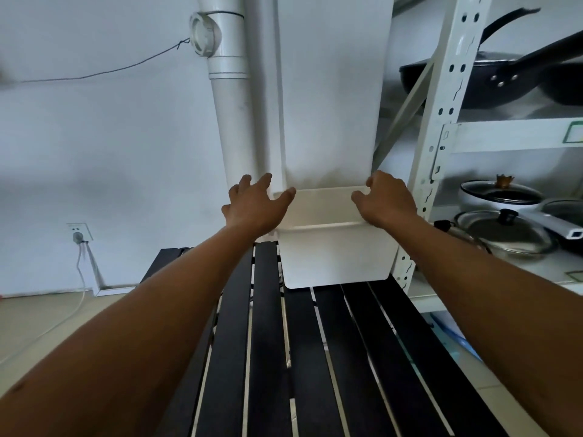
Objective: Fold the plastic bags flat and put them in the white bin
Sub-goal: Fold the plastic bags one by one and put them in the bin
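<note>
Bin [334,257] plain white; counter [315,357] black slats with pale gaps, striped; pipe [233,105] white; rack [448,89] off-white; pans [467,80] black; pot [492,201] white, dark lid; wall [110,137] pale grey; floor [47,313] beige.

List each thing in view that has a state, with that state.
white bin: open, standing on the black slatted table.
bin lid: raised upright at the back.
left hand: fingers spread, thumb touching the left rim.
right hand: on the right rim, fingers curled; grip unclear.
white pot: covered.
wall socket: plug in.
</note>
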The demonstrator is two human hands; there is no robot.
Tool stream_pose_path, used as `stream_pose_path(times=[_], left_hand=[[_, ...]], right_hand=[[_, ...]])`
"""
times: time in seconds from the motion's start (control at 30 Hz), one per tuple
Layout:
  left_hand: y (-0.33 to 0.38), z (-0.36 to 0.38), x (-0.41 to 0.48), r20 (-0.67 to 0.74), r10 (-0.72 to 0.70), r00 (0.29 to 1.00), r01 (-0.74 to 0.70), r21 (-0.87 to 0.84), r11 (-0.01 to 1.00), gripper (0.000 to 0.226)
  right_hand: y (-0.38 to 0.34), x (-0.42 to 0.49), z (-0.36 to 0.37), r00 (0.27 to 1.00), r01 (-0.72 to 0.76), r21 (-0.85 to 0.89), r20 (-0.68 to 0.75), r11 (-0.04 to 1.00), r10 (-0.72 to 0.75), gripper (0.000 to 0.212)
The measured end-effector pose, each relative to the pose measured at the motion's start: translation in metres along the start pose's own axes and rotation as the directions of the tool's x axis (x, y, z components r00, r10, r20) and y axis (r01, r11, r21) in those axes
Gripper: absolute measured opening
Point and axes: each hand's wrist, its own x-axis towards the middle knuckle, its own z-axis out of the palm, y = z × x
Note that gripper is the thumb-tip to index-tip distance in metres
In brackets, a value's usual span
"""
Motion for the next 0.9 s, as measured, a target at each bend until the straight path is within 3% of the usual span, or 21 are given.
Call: stream_pose_path(times=[0.17, 0.33, 0.6, 0.9], left_hand=[[-0.023, -0.045, -0.043, 0.057, 0.145, 0.988, -0.155, 0.255, 0.954, 0.079], [-0.057, -0.105, -0.097, 0.074, 0.186, 0.98, -0.2, 0.444, 0.873, 0.081], [-0.144, -0.206, -0.202, 0.003, -0.02, 1.0, 0.014, 0.565, 0.825, 0.084], [-0.25, -0.306, -0.28, -0.161, -0.206, 0.965, 0.261, 0.6, 0.756, 0.083]], right_hand=[[-0.029, -0.049, -0.009, 0.974, 0.219, 0.005, 0.054, 0.976, -0.219, 0.064], [-0.091, -0.11, -0.012, 0.868, 0.487, -0.125, 0.184, 0.864, -0.462, 0.077], [-0.208, -0.211, 0.01, 0.761, 0.625, -0.066, 0.275, 0.778, -0.588, 0.083], [-0.322, -0.298, 0.049, 0.648, 0.722, 0.019, 0.333, 0.692, -0.685, 0.081]])
